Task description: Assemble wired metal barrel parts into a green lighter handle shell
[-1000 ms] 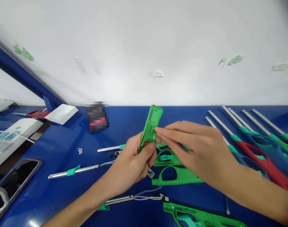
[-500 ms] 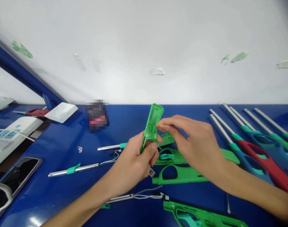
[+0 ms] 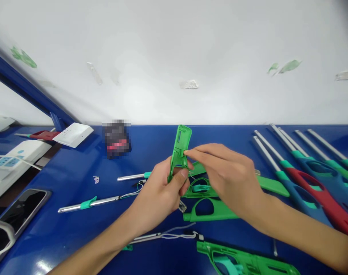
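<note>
My left hand (image 3: 165, 191) is closed around a green lighter casing half (image 3: 183, 139), held upright with its hollow inner side towards me. The fingertips of my right hand (image 3: 231, 172) meet at the casing's inner right edge; anything between them is hidden. Below my left hand a small metal piece (image 3: 182, 206) sticks out. Behind and under my hands lie more green casing halves, one with a teal trigger (image 3: 201, 188) in it and another green casing half (image 3: 214, 210) nearer me. To the left rests a metal lighter tube (image 3: 105, 201) with a teal collar and wires.
Several assembled lighters (image 3: 311, 183) lie at the right. At the front are another green casing (image 3: 256, 261) and a wired tube (image 3: 147, 238). A phone (image 3: 22, 214), a power strip (image 3: 22, 156), a white box (image 3: 73, 135) and a blurred dark packet (image 3: 116, 139) stand left.
My right fingertips have moved slightly left and press farther onto the casing's inner side. The casing has shifted a little to the left in my left hand.
</note>
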A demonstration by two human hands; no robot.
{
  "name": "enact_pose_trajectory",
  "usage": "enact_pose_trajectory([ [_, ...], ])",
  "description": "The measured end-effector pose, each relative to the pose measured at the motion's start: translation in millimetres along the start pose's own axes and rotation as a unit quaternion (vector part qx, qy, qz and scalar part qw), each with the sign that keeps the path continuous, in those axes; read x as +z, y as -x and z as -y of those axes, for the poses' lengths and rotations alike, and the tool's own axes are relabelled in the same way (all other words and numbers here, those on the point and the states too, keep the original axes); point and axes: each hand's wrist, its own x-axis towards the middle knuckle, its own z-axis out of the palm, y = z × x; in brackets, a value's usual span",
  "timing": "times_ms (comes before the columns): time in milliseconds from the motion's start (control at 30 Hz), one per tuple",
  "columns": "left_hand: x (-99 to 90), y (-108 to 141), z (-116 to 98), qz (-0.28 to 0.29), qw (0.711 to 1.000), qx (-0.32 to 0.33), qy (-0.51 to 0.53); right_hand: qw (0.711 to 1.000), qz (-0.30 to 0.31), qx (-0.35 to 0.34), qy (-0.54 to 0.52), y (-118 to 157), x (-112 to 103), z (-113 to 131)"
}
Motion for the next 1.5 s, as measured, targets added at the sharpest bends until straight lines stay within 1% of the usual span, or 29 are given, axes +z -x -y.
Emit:
enact_pose_trajectory([
  [167,2.2,0.3,1.1,0.002,1.000,-0.006,-0.006,0.999,-0.008,0.043,-0.018,-4.8,0.7,-2.9],
  [333,2.9,-1.4,1.8,0.007,1.000,-0.020,0.003,0.997,0.016,0.069,-0.039,-6.1,0.1,-3.5],
  [433,0.1,-3.9,3.3,0.017,0.999,-0.030,0.020,0.997,0.018,0.052,-0.046,-3.9,0.3,-2.5],
  [533,-3.9,-4.9,4.9,0.021,0.999,-0.032,0.035,0.999,0.003,0.014,-0.046,-1.2,0.2,-1.7],
  [600,-6.0,-4.4,5.5,0.023,0.998,-0.030,0.040,0.999,-0.004,0.009,-0.033,-1.5,-1.8,-0.6],
  [700,-7.3,-2.5,5.6,0.026,0.998,-0.031,0.044,1.000,-0.002,0.030,-0.007,-7.8,-10.2,1.8],
  [833,-6.4,-0.6,5.6,0.032,0.998,-0.036,0.051,0.997,-0.007,0.071,0.019,-21.5,-28.6,2.5],
  [900,-5.6,-0.5,5.6,0.032,0.997,-0.043,0.053,0.997,0.009,0.079,0.012,-25.2,-35.0,1.5],
  [967,-4.7,-0.6,5.3,0.029,0.997,-0.048,0.053,0.997,0.041,0.065,0.004,-24.8,-36.7,0.4],
  [1033,-3.9,-0.6,4.6,0.027,0.997,-0.048,0.052,0.997,0.063,0.037,0.013,-21.2,-34.4,-0.7],
  [1167,-3.0,-0.2,3.3,0.031,0.997,-0.047,0.048,0.996,0.075,-0.020,0.040,-14.0,-27.7,-2.6],
  [1267,-3.6,0.2,2.9,0.040,0.997,-0.046,0.049,0.994,0.092,-0.044,0.044,-12.9,-26.5,-4.3],
  [1367,-4.8,0.5,1.6,0.049,0.997,-0.047,0.048,0.994,0.101,-0.043,0.020,-12.8,-25.8,-6.9],
  [1500,-5.8,0.4,0.1,0.061,0.995,-0.067,0.047,0.995,0.096,-0.007,-0.031,-12.4,-21.6,-11.5],
])
